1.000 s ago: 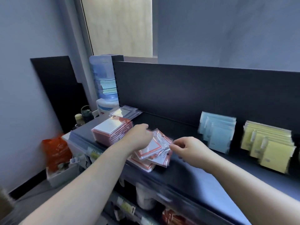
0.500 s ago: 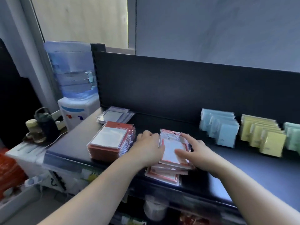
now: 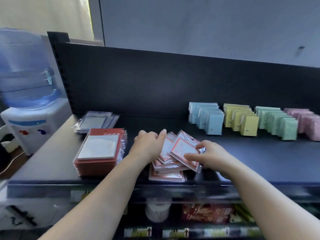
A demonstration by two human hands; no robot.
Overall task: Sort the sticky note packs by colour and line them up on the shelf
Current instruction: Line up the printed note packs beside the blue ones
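On the dark shelf, top red-bordered pack pinched by right hand, left hand curled on the pile.

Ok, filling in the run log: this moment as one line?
left hand: holds red-bordered packs | right hand: pinches top pack | shelf: blue, yellow, green, pink rows lined up

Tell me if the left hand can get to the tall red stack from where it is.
Probably yes. The left hand grips the loose packs just right of the tall red stack, with only bare shelf between. It would need to release the packs first.
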